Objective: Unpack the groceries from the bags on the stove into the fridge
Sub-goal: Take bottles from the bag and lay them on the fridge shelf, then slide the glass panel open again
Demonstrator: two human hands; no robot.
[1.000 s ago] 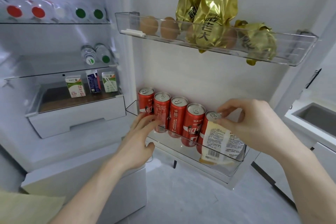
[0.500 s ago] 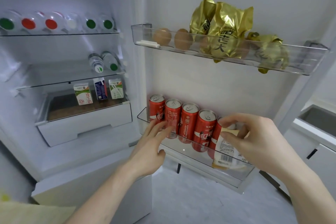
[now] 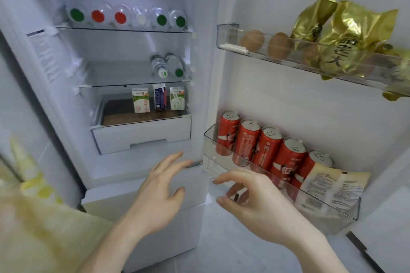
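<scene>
- With both hands hanging free in front of the open fridge [image 3: 137,162], this stowing step looks finished: the pale labelled packet [image 3: 330,186] sits in the lower door bin [image 3: 221,157], at the end of the can row farthest from the hinge.
- Five red cans [image 3: 269,147] stand in a line in that bin, the packet leaning just in front of the last one.
- Left hand [image 3: 159,195]: its grip is loose, fingers spread and relaxed, holding nothing, just beside the bin's hinge-side corner.
- Right hand [image 3: 255,201]: fingers gently curled, thumb apart, grip empty; it hovers in front of the bin's clear wall, and I can't tell whether a fingertip brushes it.
- Above that bin, the upper door shelf [image 3: 230,35] carries brown eggs [image 3: 253,40] and gold foil packs [image 3: 346,35].
- Judging by this, the next move calls for turning back to the bags on the stove, which aren't in view, and picking out another item; shelf room remains beside the milk cartons [image 3: 158,97].
</scene>
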